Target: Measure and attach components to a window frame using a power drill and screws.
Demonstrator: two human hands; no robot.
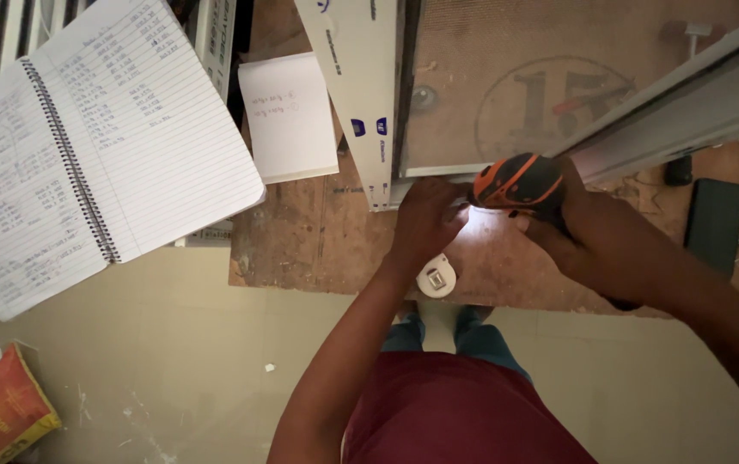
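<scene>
Overhead, a wooden worktop carries an open spiral notebook filled with handwritten columns, a loose white note sheet and a white profile strip lying just beside a pale framed panel. A long white rail crosses the panel's right side, and a dark phone-like slab lies farther right. A small white round fitting sits near the worktop's front edge, below the left hand. That hand presses, fingers curled, at the frame's lower corner. The right hand's grip is closed around an orange-and-black power drill, whose head sits at the same corner, lit by a bright glow. The drill's tip is hidden behind the left hand. An orange sack on the floor is cut off at the edge.
</scene>
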